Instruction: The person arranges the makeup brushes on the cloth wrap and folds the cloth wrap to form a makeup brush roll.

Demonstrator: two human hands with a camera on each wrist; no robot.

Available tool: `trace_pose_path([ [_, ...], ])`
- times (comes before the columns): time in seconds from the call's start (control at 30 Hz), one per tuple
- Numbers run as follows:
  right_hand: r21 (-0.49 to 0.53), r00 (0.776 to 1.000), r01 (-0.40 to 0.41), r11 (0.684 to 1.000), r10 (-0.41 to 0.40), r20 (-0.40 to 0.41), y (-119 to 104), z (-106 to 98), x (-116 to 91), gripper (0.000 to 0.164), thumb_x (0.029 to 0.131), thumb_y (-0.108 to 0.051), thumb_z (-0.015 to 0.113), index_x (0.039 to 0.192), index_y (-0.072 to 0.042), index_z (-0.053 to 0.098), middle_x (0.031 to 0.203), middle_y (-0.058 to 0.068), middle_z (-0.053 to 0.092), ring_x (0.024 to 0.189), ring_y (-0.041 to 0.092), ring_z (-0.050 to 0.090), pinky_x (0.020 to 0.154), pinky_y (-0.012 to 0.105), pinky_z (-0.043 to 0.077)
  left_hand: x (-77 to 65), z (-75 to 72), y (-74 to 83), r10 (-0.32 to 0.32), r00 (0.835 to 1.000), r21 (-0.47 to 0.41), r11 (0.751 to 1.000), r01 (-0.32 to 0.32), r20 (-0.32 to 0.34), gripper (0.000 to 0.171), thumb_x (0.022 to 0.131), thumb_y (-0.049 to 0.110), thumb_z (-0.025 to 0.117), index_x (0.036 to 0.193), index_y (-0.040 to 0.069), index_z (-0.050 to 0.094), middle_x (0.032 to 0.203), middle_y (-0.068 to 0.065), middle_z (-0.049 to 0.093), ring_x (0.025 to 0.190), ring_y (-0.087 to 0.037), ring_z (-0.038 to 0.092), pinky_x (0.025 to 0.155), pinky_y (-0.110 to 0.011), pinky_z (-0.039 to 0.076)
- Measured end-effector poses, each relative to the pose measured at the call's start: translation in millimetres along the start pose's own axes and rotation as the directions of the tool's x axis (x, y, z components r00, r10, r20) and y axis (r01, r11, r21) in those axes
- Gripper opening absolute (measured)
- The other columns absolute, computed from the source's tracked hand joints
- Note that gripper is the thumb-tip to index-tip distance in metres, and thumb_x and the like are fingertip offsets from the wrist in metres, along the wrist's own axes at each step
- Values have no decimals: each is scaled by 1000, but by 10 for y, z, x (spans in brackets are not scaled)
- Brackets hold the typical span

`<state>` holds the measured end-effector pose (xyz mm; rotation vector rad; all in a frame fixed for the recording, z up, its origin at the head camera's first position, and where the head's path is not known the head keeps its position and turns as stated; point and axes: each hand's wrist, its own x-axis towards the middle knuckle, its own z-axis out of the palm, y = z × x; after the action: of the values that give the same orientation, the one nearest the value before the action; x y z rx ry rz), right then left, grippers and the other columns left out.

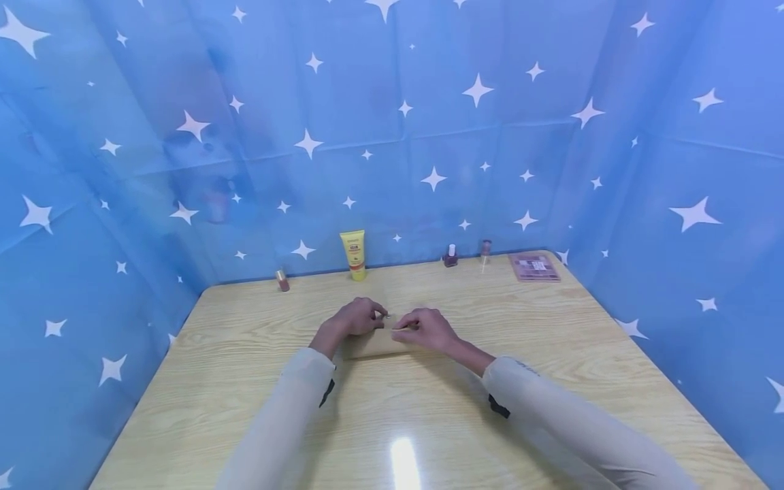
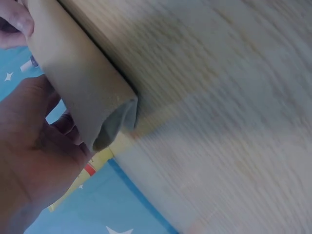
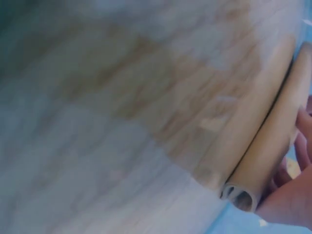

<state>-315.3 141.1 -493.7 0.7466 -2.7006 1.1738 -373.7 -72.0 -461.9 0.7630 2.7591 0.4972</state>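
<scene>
A tan, leather-like roll (image 1: pixel 376 344) lies crosswise on the table in front of me, hollow at its ends. My left hand (image 1: pixel 358 317) is at its far side, fingers and thumb bent against the upper edge. Close beside it, my right hand (image 1: pixel 429 329) pinches the same edge between thumb and forefinger. In the left wrist view the roll (image 2: pixel 78 68) shows its open, folded end, with the left fingers (image 2: pixel 66 124) partly hidden behind it. The right wrist view shows the coiled end of the roll (image 3: pixel 263 151), with the right hand (image 3: pixel 292 190) against its far side.
Along the back edge stand a yellow tube (image 1: pixel 354 255), a small gold-capped bottle (image 1: pixel 282 280), a dark nail polish bottle (image 1: pixel 450 256) and a slim clear-bottomed tube (image 1: pixel 486 253). A pinkish palette (image 1: pixel 535 267) lies back right. Blue star-patterned curtain (image 1: pixel 392 156) surrounds the table (image 1: pixel 380 408).
</scene>
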Motion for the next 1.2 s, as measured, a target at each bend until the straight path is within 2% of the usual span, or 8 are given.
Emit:
trace_pose_path([
  [0.07, -2, 1000, -13, 1000, 13, 3, -18, 8, 16, 13, 91, -26, 83, 98, -14, 84, 94, -2, 78, 76, 6, 63, 71, 26, 54, -5, -5, -8, 4, 1000, -1, 1000, -4, -14, 31, 101, 18, 70, 131, 10, 72, 112, -10, 74, 92, -16, 62, 90, -37, 54],
  [0.23, -4, 1000, -24, 1000, 24, -9, -50, 7, 39, 14, 89, -26, 85, 96, -14, 84, 92, -3, 78, 76, 6, 63, 71, 26, 54, -6, -38, -42, 25, 997, -60, 998, -30, -77, 23, 98, 16, 73, 121, 11, 74, 106, -5, 71, 92, -17, 62, 88, -37, 54],
  [0.4, -5, 999, -10, 1000, 9, -37, -78, -14, 36, 15, 87, -26, 86, 93, -12, 84, 90, -1, 79, 79, 9, 68, 72, 27, 56, -20, -67, -69, 129, 981, -133, 980, -149, -145, 9, 96, 12, 76, 105, 13, 75, 95, 2, 72, 85, -11, 64, 81, -32, 55],
  [0.53, -7, 998, -17, 1000, 17, -55, -61, -17, 39, 15, 85, -27, 88, 90, -13, 84, 89, -2, 79, 79, 9, 70, 72, 26, 57, -64, -62, -64, 188, 966, -152, 965, -215, -176, 5, 94, 15, 80, 99, 15, 79, 88, 7, 76, 80, -6, 63, 77, -28, 54],
  [0.7, -8, 997, -18, 1000, 17, -76, -41, -16, 38, 13, 83, -25, 90, 86, -14, 84, 85, -3, 79, 76, 7, 70, 69, 24, 57, -118, -28, -58, 239, 951, -118, 957, -265, -196, 4, 92, 17, 82, 95, 18, 84, 87, 11, 79, 77, -2, 63, 74, -25, 52],
  [0.93, 8, 996, -53, 999, 53, -66, -34, -13, 39, 13, 82, -27, 91, 85, -16, 85, 82, -5, 78, 75, 6, 70, 69, 25, 57, -195, -16, -37, 242, 952, -75, 963, -259, -185, 6, 93, 17, 80, 98, 17, 85, 92, 8, 80, 74, -3, 62, 69, -23, 53],
  [1.2, 15, 993, -103, 995, 104, -64, -43, -9, 29, 13, 81, -29, 91, 82, -19, 83, 81, -9, 77, 77, 7, 71, 71, 26, 58, -252, -24, 5, 251, 959, 46, 968, -246, -136, 12, 97, 20, 76, 104, 18, 85, 103, 6, 80, 87, -2, 67, 84, -26, 57],
])
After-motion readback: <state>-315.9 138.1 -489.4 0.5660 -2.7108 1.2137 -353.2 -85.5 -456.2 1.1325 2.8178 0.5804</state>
